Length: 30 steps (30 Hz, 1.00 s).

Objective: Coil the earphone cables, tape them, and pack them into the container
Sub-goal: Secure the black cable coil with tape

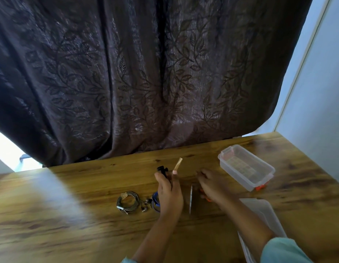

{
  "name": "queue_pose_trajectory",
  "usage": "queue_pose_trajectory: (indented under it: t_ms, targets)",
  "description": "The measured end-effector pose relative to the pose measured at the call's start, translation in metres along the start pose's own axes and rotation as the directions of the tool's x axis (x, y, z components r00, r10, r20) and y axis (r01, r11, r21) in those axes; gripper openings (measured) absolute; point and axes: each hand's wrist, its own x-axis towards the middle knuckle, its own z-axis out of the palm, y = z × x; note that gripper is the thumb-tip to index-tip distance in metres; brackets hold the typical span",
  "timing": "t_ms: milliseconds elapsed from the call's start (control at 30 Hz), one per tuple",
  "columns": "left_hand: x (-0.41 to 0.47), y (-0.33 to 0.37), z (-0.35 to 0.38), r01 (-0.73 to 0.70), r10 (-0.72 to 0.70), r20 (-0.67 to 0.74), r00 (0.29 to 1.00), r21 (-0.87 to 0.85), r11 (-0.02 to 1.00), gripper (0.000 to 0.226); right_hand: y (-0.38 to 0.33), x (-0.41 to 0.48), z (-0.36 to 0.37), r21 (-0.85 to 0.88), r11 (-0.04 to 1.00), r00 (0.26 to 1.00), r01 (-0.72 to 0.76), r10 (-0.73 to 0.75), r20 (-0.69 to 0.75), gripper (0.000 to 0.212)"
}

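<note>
**Wooden desk before a dark leafed curtain: taping stage of the earphone packing**

Wooden desk (70, 215) stands against a dark brown curtain (127, 73) woven with a leaf pattern; pale wall shows beyond the right edge.

The left hand (169, 188) is raised above the middle of the desk. Its fingers curl round a black earphone bundle (162, 170), and a short tan tape strip (177, 164) stands up from one fingertip, apparently parked there so that it is ready to wrap the bundle.

The right hand (210, 186) lies palm down just beside it, fingers loosely extended over an orange-handled tool, probably scissors (191, 198), whose blade points toward the near edge. Motion blur hides whether this hand grips the handles or only rests on them.

A grey earphone coil (127, 203), already bound with a tan tab, lies on the desk left of the left hand, apparently set aside as finished. A blue cable (155, 203) lies touching or just beside it, partly hidden by the left wrist.

The clear container (236, 173), with orange latches (259, 187), sits open near the far right corner, within reach of the right hand; no coil can be seen in it. Its lid (259, 211) lies apart along the right edge, which keeps the opening free for packing.

No brand, label or writing is legible on any item.
</note>
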Motion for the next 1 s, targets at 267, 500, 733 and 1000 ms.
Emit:
queue_pose_trajectory:
  t_ms: [267, 500, 733, 1000]
  targets:
    - [0.007, 0.006, -0.004, 0.039, -0.042, -0.038, 0.998, -0.077, 0.996, 0.02, -0.004, -0.017, 0.017, 0.319, 0.945, 0.991, 0.075, -0.106, 0.08, 0.081]
    - [0.017, 0.014, -0.035, 0.146, -0.131, 0.085, 0.988, -0.216, 0.965, 0.018, -0.002, -0.005, 0.016, -0.698, 0.616, 0.913, 0.365, -0.383, 0.14, 0.08]
    - [0.009, 0.03, -0.063, 0.153, -0.11, 0.209, 0.972, -0.204, 0.967, 0.024, -0.017, -0.005, 0.018, -0.644, 0.665, 0.906, 0.378, -0.41, 0.107, 0.049]
    - [0.0, 0.04, -0.094, 0.109, -0.061, 0.276, 0.959, -0.164, 0.98, 0.022, -0.09, -0.03, 0.007, 0.403, 0.833, 0.888, 0.378, -0.45, 0.098, 0.025]
